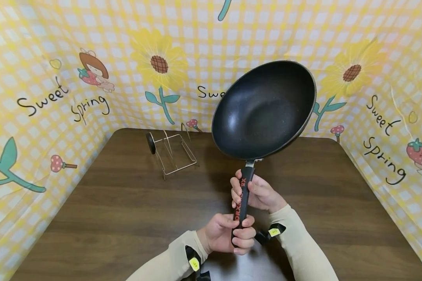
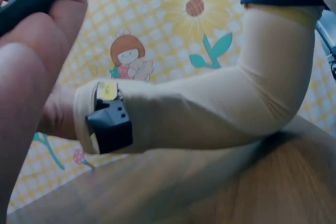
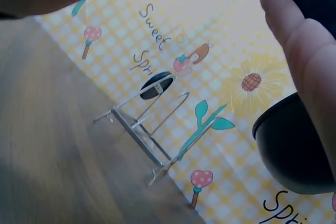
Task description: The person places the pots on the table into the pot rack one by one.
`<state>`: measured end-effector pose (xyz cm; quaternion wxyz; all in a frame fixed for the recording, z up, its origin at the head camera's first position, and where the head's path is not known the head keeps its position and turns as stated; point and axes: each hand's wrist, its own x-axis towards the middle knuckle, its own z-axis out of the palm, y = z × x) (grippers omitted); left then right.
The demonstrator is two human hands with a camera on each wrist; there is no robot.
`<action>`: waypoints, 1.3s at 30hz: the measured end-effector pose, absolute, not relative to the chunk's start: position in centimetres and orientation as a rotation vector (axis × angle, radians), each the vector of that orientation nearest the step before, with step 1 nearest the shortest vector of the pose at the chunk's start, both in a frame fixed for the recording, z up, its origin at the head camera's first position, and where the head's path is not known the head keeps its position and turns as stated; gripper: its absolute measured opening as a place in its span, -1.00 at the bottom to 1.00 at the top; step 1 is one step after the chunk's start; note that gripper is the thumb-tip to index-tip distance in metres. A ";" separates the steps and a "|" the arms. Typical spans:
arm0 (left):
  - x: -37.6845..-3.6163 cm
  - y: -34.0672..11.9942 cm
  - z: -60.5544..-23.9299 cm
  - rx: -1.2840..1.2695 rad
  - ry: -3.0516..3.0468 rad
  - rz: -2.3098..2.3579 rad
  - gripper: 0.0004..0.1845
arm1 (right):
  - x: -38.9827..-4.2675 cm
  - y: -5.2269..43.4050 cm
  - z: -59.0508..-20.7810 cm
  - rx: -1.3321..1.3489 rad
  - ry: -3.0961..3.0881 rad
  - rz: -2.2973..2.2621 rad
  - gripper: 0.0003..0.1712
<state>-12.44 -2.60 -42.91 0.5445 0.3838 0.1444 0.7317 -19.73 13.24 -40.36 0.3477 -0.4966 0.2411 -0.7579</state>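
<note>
I see both hands clamped on the wok's handle (image 1: 242, 201), left hand (image 1: 228, 233) nearest me, right hand (image 1: 256, 193) above; the wok (image 1: 263, 111) hangs over the counter (image 1: 109, 218), rack (image 1: 172, 150) at ten o'clock.

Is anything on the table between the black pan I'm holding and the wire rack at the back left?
Nothing visible. The black non-stick pan, gripped by left hand and right hand, is raised above bare brown wooden table; the metal wire rack stands unobstructed.

Surface: dark brown wood-grain table (image 1: 126, 218), rounded rear corners. On it: one wire rack (image 1: 174, 154) w/ upright hoops and a black round end knob, standing at rear, left of centre, approx. Backdrop cloth meets table edges
</note>
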 end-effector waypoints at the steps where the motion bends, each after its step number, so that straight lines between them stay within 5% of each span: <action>1: -12.4 -2.8 -43.1 0.894 0.366 1.741 -0.82 | -19.7 13.2 -40.4 -1.287 0.650 -1.954 -0.71; 18: -10.3 -5.3 -42.0 0.509 1.072 1.906 -0.91 | -18.8 13.6 -40.4 -1.105 1.036 -1.959 -0.80; 39: -10.0 -7.1 -43.0 0.826 0.716 1.970 -0.85 | -17.9 10.7 -38.9 -0.971 1.128 -2.016 -0.87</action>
